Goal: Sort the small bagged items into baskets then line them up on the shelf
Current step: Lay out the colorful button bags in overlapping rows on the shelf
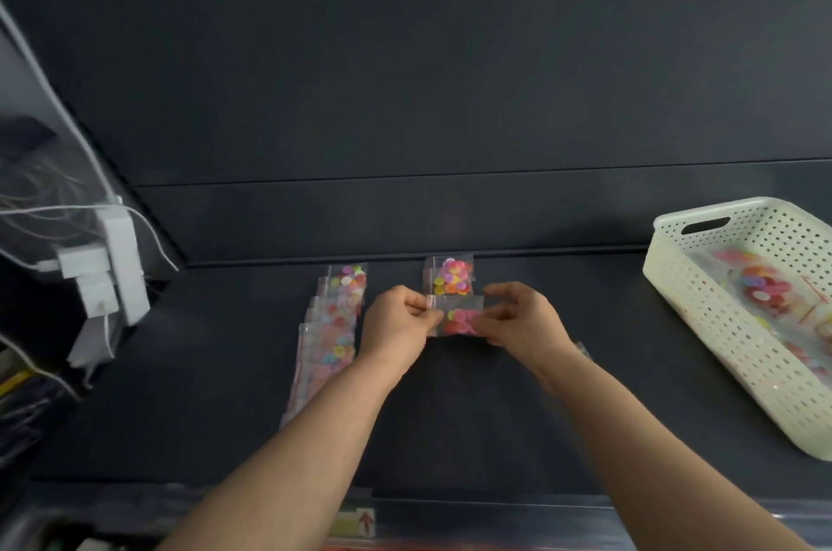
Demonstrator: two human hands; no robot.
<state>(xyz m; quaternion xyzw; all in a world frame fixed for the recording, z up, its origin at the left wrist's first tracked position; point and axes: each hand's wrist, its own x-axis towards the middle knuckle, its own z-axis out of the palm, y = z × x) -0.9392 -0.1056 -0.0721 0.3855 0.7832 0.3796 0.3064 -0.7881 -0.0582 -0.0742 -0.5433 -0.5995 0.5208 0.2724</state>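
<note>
Fingers of your left hand [396,325] and right hand [522,321] covered both side edges of the clear bag [457,318]; its contents were blurred. The white basket [729,352] was cut off at the right edge, its bagged items [761,284] smeared. Nearer bags of the left row [322,352] overlapped and could not be counted. The shelf-edge label [355,521] was illegible.

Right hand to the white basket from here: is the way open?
Probably yes. Nothing upright stands on the shelf between the right hand and the white basket, whose top is open. That hand does share a pinch grip on a small bag with the left hand, though.
</note>
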